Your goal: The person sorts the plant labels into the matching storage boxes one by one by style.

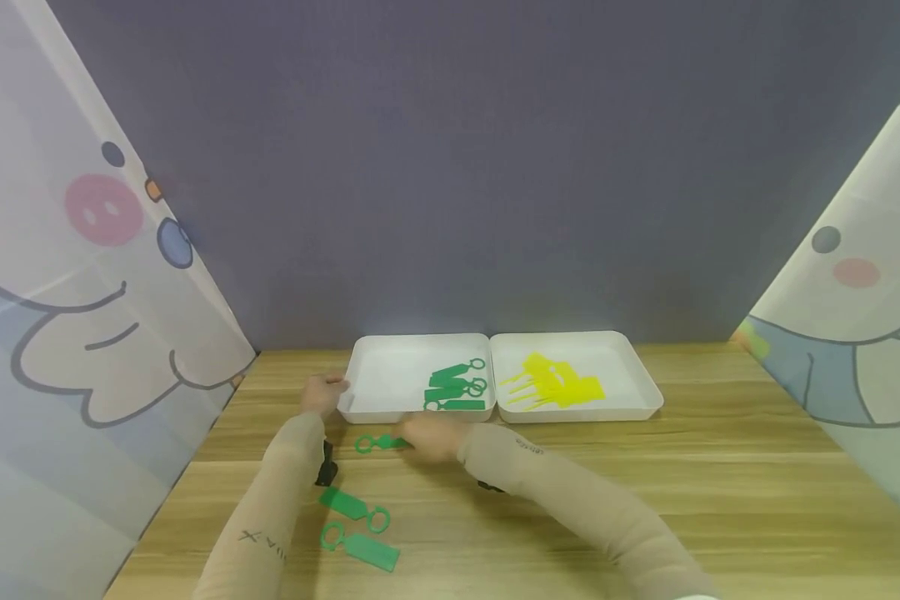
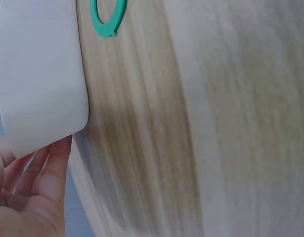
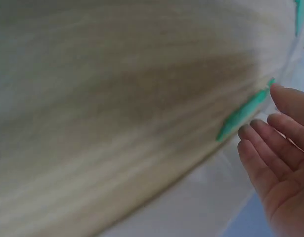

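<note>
My left hand [image 1: 321, 395] holds the left white tray [image 1: 386, 371] by its left side; in the left wrist view, thumb and fingers lie on either side of the tray's end wall [image 2: 43, 98]. In front of that tray a flat green tag with a ring end [image 1: 382, 442] lies on the table. Over its right end reaches my right hand [image 1: 435, 437]. The right wrist view has the fingers loosely bent and apart, with the thumb close to the green tag [image 3: 243, 116]; whether it touches is unclear. Several similar green tags [image 1: 456, 390] lie inside the left tray.
Against the left tray stands a second white tray [image 1: 633, 387] with several yellow pieces [image 1: 562, 387]. Nearer the front, two more green tags lie on the wooden table [image 1: 720, 483], one [image 1: 345, 504] behind the other [image 1: 373, 550]. A dark wall [image 1: 457, 208] rises behind the trays.
</note>
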{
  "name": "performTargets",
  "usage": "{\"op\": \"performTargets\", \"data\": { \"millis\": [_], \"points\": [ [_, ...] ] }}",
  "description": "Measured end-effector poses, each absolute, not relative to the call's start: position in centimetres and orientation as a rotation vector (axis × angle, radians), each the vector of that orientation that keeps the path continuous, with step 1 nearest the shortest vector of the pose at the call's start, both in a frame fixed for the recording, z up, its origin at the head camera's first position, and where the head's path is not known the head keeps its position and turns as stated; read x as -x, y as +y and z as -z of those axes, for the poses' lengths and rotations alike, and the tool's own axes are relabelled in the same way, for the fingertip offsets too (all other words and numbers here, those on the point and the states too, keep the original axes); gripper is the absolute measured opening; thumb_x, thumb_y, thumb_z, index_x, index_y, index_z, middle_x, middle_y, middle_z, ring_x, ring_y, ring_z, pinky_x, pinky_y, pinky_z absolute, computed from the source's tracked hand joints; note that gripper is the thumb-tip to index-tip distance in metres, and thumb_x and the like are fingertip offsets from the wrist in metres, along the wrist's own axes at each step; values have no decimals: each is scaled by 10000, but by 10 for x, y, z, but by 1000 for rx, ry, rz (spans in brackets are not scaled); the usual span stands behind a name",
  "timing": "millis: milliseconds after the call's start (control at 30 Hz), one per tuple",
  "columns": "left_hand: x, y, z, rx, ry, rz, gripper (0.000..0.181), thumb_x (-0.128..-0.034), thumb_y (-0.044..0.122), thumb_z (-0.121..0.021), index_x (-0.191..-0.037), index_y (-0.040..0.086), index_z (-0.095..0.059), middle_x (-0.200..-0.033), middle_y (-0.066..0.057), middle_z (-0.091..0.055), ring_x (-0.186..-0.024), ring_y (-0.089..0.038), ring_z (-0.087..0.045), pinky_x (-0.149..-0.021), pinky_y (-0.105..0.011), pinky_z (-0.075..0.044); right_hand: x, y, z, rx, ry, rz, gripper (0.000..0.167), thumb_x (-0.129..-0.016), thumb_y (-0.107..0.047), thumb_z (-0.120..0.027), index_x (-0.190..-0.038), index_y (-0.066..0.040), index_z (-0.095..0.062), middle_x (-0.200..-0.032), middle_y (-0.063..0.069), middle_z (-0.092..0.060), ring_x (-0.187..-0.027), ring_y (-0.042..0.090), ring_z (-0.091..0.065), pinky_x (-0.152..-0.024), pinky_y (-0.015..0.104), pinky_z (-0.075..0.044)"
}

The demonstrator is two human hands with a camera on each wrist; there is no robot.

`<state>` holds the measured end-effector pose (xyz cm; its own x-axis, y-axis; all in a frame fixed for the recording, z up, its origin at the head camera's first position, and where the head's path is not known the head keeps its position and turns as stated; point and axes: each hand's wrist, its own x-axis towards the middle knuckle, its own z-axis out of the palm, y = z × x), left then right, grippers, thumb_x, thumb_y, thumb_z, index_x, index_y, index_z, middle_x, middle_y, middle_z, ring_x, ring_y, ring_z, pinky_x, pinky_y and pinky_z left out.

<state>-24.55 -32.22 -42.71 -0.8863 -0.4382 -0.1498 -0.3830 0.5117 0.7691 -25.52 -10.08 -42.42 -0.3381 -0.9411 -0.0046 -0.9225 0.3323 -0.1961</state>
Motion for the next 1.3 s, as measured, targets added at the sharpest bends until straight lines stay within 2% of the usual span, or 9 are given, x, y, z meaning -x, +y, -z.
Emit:
{"op": "performTargets", "data": {
  "millis": [300,533,800,1067,1300],
  "points": [
    [246,-322,431,-704,-2665,1345,374,-928,165,-478,-1222,-59,-533,-1292,-268,-486,-1182,-393,-463,-984,-474,-390,252,-118,443,1717,2648,16,231,-831,-298,-661,-1009,-150,-669,-964,-45,-631,-885,82,-604,-774,179,-491],
    [247,-320,426,-692,-2659,1317,367,-925,166,-483,-1207,-61,-544,-1277,-267,-501,-1158,-396,-481,-969,-471,-402,246,-119,441,1685,2695,61,247,-813,-245,-674,-1031,-128,-677,-1000,-31,-631,-899,81,-599,-805,155,-489],
    [249,-321,426,-702,-2665,1281,369,-926,176,-481,-1213,-48,-548,-1285,-253,-502,-1177,-389,-472,-977,-466,-396,243,-122,441,1641,2727,89,192,-810,-213,-673,-979,-127,-701,-977,-20,-630,-856,83,-590,-798,134,-479],
    [247,-320,427,-695,-2655,1289,367,-921,172,-487,-1201,-56,-554,-1274,-261,-507,-1164,-395,-479,-969,-468,-401,240,-123,444,1676,2734,7,136,-816,-180,-670,-936,-126,-702,-949,-12,-609,-805,83,-556,-749,137,-474],
    [245,-323,430,-698,-2644,1328,377,-924,164,-470,-1219,-60,-535,-1296,-275,-478,-1179,-403,-461,-980,-478,-390,234,-119,439,1730,2705,-56,109,-839,-127,-647,-934,-118,-701,-996,6,-600,-827,87,-538,-783,138,-470]
  ]
}}
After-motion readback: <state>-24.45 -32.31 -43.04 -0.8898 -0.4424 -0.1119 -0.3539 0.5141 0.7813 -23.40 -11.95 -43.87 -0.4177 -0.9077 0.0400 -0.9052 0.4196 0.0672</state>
